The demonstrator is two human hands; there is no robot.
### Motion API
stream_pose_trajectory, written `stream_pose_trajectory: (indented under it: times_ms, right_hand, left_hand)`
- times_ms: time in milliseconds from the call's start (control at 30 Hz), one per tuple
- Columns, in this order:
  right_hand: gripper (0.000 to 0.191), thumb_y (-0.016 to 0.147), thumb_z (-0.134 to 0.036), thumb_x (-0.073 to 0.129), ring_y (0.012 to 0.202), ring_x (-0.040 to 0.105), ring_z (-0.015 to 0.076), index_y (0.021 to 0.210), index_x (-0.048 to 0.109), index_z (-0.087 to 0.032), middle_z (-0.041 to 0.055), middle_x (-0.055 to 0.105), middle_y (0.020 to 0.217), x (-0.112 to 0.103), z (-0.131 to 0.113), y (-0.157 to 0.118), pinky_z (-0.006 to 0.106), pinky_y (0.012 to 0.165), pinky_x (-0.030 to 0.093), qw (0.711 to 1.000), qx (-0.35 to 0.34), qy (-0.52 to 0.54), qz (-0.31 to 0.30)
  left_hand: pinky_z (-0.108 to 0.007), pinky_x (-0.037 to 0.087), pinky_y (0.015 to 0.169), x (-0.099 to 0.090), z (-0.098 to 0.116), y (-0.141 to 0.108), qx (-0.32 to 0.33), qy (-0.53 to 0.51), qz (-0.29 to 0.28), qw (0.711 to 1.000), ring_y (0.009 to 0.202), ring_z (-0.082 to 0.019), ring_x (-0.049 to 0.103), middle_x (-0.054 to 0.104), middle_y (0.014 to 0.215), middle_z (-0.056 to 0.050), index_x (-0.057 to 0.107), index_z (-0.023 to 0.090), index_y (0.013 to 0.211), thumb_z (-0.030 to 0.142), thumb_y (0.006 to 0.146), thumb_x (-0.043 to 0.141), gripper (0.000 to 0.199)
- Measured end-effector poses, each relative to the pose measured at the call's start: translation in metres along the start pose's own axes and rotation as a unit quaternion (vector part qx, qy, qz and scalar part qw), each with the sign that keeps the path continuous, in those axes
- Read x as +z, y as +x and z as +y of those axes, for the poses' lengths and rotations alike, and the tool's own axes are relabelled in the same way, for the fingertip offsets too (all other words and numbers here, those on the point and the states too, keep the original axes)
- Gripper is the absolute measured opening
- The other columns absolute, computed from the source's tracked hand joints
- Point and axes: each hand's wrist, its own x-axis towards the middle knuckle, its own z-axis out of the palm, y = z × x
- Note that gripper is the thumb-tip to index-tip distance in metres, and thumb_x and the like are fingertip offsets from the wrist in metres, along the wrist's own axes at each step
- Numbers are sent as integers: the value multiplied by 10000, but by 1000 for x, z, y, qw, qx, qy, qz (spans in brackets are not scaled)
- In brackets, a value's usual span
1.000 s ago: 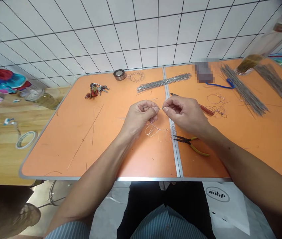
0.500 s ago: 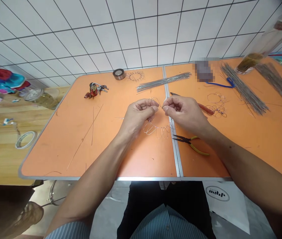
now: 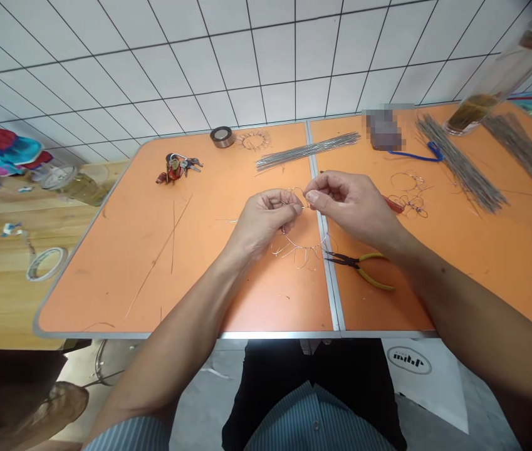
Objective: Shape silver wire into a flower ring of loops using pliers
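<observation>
A thin wire bent into loops (image 3: pixel 304 255) hangs below my hands, above the orange table. My left hand (image 3: pixel 270 216) is closed, with thumb and fingers pinching the wire. Just to its right, my right hand (image 3: pixel 343 200) pinches the same wire between thumb and forefinger, near a small loop at the fingertips. Yellow-handled needle-nose pliers (image 3: pixel 359 266) lie below my right hand. A red-handled tool (image 3: pixel 393 205) lies partly hidden behind that hand.
Bundles of straight wire (image 3: pixel 307 150) lie on the orange table (image 3: pixel 228 294), with more wire (image 3: pixel 463 163) at right. Around them are keys (image 3: pixel 176 168), a tape roll (image 3: pixel 222 136), looped wire pieces (image 3: pixel 411 203) and a glass jar (image 3: pixel 472 113). Stray wires (image 3: pixel 160 254) lie at left.
My right hand has shifted slightly up and left, its fingertips closer to my left hand, covering more of the red-handled tool. My left hand stays nearly in place, still pinching.
</observation>
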Motion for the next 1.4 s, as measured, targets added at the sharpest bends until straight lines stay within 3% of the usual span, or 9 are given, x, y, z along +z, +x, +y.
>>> stream_pose_trajectory:
  times_ms: [133,267,700,900,1133,1400]
  right_hand:
    - [108,938,-228,743,717,515,145,841,707,-201,-1,618,772,-3,-4,-1,330,661,380,999,25,22,-27]
    - [148,950,-229,771,710,553,148,835,681,-206,3,628,763,-6,-4,0,322,672,420,996,49,52,-48]
    - [119,889,-106,732,708,568,142,840,690,-206,-11,627,754,-5,-4,0,311,666,430,994,62,71,-46]
    - [149,841,-74,721,664,490,120,788,668,-202,-30,577,718,-5,-1,2,305,612,368,999,22,23,-34]
    - [31,889,-171,747,715,577,144,874,733,-194,5,659,774,-5,1,2,306,641,437,997,44,46,-47]
    - [71,935,-260,739,702,569,150,901,747,-198,17,685,797,1,1,-4,316,616,415,1000,-5,3,20]
  left_hand:
    - [-248,362,510,2,-1,-1,-28,-18,-26,999,499,-83,480,610,560,24,728,195,713,249,666,910,195]
    - [-244,360,509,2,0,-2,-29,-21,-26,999,489,-78,474,606,550,27,717,192,702,269,675,929,227]
    - [-238,377,526,5,4,-4,-19,-5,-24,1000,501,-77,478,612,565,29,717,187,716,274,713,911,213]
    - [-241,386,524,5,4,-4,-23,-4,-23,999,499,-78,476,614,556,26,713,183,698,284,695,941,250]
    - [-239,402,538,0,0,0,22,-19,1,1000,518,-88,496,621,570,23,716,198,735,319,748,906,226]
    - [-233,505,633,-7,-2,1,44,-55,12,997,647,-100,632,698,746,16,730,208,823,368,761,954,282]
